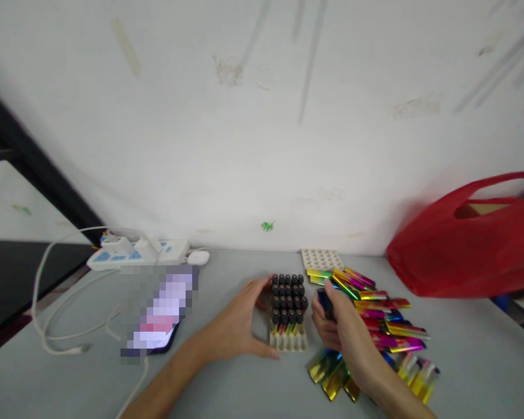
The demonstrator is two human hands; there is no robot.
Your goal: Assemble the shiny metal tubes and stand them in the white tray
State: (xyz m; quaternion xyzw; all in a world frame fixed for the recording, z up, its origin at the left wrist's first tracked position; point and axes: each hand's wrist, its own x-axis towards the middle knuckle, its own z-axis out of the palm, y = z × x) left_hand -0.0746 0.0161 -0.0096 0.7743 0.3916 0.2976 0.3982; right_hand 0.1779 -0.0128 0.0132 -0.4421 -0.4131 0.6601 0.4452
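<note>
In the head view, a pale tray [288,344] with rows of round holes stands in front of me. Upright black-capped tubes [289,297] with shiny coloured bodies fill most of its rows; holes show at the near end. My left hand [240,320] curves around the tray's left side, thumb at the near corner and fingers at the far one. Just right of the tray, my right hand [338,317] is closed on a small dark shiny tube [325,304], mostly hidden by the fingers. Beside and under that hand lie several loose metallic-coloured tubes [375,314].
A second pale holed tray [322,259] lies against the wall. To the right sits a red bag [463,244]. A phone [168,308], a white power strip [135,254] and white cables [48,326] occupy the left. Yellow-and-clear tubes [421,378] lie near right.
</note>
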